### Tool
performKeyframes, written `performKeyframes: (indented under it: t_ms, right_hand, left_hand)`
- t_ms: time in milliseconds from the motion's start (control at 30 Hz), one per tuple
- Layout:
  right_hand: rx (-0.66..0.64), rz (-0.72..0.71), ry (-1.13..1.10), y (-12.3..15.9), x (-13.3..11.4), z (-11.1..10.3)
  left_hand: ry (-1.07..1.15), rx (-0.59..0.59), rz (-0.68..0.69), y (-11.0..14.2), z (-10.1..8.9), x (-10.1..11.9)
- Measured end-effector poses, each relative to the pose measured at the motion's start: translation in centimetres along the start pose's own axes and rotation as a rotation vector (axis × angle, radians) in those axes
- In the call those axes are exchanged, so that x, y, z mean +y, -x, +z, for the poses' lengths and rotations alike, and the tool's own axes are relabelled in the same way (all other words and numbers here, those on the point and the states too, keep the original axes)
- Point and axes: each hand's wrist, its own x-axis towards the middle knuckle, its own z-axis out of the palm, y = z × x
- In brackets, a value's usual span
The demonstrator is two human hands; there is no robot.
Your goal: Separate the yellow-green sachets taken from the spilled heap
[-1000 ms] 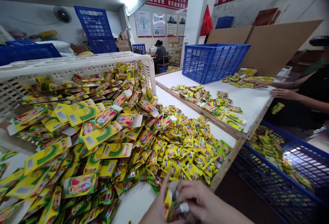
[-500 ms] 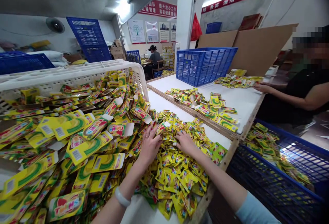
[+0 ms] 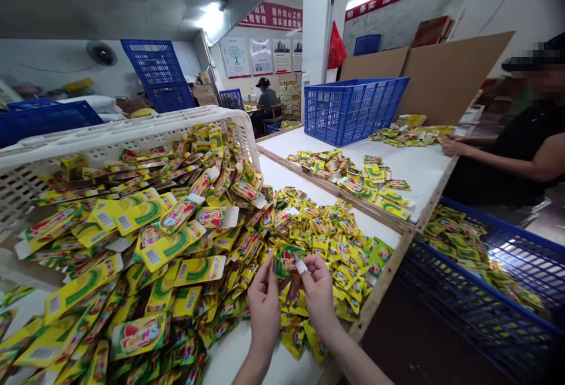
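Both my hands have their fingertips around a small printed carton (image 3: 288, 260), green and yellow with bright lettering, held above a heap of small yellow sachets (image 3: 326, 238). My left hand (image 3: 265, 301) is closed at the carton's left end; a bit of yellow shows at its fingertips, and I cannot tell whether it belongs to the carton. My right hand (image 3: 318, 292) pinches the carton's right end, with a white covering on its thumb. To the left lies a big pile of similar cartons (image 3: 168, 244), several with end flaps open, spilling from a tipped white basket (image 3: 241, 129).
A wooden rim (image 3: 331, 188) divides my table from another, where cartons and a blue crate (image 3: 348, 111) stand. Below right is a blue crate (image 3: 498, 273) with more cartons. A co-worker (image 3: 507, 149) handles packs at the right; another person (image 3: 267, 99) sits far back.
My hands were apart over the sachets and carton pile. They have since come together, nearer to me, and now hold a carton between them.
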Motion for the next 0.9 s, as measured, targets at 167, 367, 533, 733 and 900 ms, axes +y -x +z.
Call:
performKeyframes:
  t_ms: [167, 367, 533, 733, 900]
  right_hand:
    - [0.067, -0.038, -0.008, 0.3, 1.0, -0.6]
    - [-0.143, 0.086, -0.129, -1.7, 1.0, -3.2]
    - [-0.071, 0.119, -0.109, -3.4, 1.1, -5.6]
    - [-0.05, 0.176, -0.09, -3.4, 0.9, -7.4]
    - [-0.059, 0.223, -0.12, -3.4, 1.4, -9.0]
  left_hand:
    - [-0.194, 0.018, 0.018, 0.4, -0.4, -1.3]
    - [-0.526, -0.203, 0.217, -2.0, 1.0, -0.6]
    - [-0.998, -0.337, 0.433, -11.1, 4.0, 2.9]
    - [-1.386, -0.541, 0.375, -19.9, 6.2, 3.3]
    - [-1.283, -0.627, 0.479, -17.5, 4.0, 3.6]
